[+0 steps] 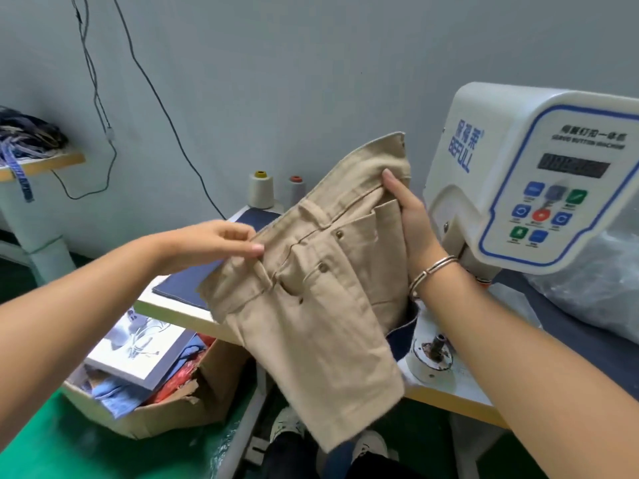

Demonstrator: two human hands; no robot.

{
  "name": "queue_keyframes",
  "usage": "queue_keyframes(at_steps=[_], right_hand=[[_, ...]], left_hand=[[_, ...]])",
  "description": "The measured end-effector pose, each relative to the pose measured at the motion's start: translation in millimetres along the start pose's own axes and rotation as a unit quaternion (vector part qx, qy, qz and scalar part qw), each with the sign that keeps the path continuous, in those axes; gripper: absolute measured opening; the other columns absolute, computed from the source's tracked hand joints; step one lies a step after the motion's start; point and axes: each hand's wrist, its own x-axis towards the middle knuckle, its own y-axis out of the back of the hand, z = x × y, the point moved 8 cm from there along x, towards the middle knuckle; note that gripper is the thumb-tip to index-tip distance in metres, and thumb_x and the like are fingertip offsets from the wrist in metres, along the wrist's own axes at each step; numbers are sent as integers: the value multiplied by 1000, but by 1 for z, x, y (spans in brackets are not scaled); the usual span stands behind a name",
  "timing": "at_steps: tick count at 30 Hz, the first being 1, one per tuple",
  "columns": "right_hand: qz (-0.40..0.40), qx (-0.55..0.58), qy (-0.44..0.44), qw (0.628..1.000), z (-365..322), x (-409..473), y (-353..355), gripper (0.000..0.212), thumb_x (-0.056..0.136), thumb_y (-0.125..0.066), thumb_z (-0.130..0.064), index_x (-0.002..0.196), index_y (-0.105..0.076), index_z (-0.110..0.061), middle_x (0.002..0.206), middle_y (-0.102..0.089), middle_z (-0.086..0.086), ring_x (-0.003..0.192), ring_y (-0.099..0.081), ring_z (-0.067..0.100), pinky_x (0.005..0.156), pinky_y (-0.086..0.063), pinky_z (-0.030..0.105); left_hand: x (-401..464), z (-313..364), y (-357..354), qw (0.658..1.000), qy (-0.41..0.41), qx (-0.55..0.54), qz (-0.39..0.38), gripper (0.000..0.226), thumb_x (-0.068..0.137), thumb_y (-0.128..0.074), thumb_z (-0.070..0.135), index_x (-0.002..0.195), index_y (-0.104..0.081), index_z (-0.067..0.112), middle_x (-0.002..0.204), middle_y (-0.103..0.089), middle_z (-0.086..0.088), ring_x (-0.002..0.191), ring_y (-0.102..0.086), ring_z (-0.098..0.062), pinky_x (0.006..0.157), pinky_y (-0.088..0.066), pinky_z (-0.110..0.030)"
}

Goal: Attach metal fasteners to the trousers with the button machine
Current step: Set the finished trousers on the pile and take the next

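Two hands hold one pair of beige trousers (pixel 311 288) up in the air, above the table edge (pixel 449 397) and the person's two shoes below. The left hand (pixel 221 243) pinches the waistband end between thumb and curled fingers; the right hand (pixel 411 219), with one metal bangle (pixel 432 273) at the wrist, grips the other end of the waistband, thumb on the front and fingers hidden behind the cloth. Between the two grips the fabric shows four brown metal fasteners, two larger (pixel 340 234) and two smaller; the small ones are blurred, so that count may be short. Just under the right wrist stands the machine's one lower die post (pixel 439 344) on its round base. Below the left forearm sits one open cardboard box (pixel 166 409) of mixed cloth. Behind the right hand is the one white button machine (pixel 539 174), its panel carrying what look like nine buttons. Beyond the trousers, two thread cones (pixel 261 190) stand by the wall, and two dark cables (pixel 103 108) hang further left.
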Motion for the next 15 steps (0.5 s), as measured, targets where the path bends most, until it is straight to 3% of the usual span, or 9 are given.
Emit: queue_keyframes(at_steps=[3,5,9,12,15], right_hand=[[1,37,9,999,-7,-1,9,29,84,-61,-37,86,-78,-14,89,-73,5,81,-68,22,84,-49,36],[-9,37,-1,999,-5,-3,4,30,83,-64,-39,88,-76,-13,89,-73,6,83,-66,24,83,-48,37],[-52,47,-24,997,0,-7,-22,35,87,-58,-36,90,-76,-6,96,-73,12,90,-70,27,79,-56,38],[-48,63,-17,997,-2,-7,-26,35,90,-55,-33,96,-74,-4,103,-70,16,96,-67,30,89,-53,44],[-52,65,-4,997,-5,-11,-25,33,91,-54,-31,92,-76,-6,99,-71,14,92,-69,28,83,-56,41]], left_hand=[[0,18,20,989,-56,-84,108,18,80,-74,33,95,-65,28,98,-69,11,97,-59,-13,83,-44,-25],[2,33,11,989,-90,-36,109,31,87,-66,16,113,-62,33,111,-67,18,110,-59,-4,90,-45,-15],[11,57,-19,983,-126,-77,105,45,86,-66,30,130,-54,28,131,-58,10,122,-52,-2,100,-41,-21],[18,68,-20,974,-138,-92,156,32,91,-62,26,122,-57,21,125,-62,4,116,-56,-3,95,-42,-17],[26,72,-18,966,-123,-117,194,23,92,-60,27,115,-59,25,116,-63,5,102,-59,2,89,-44,-13]])
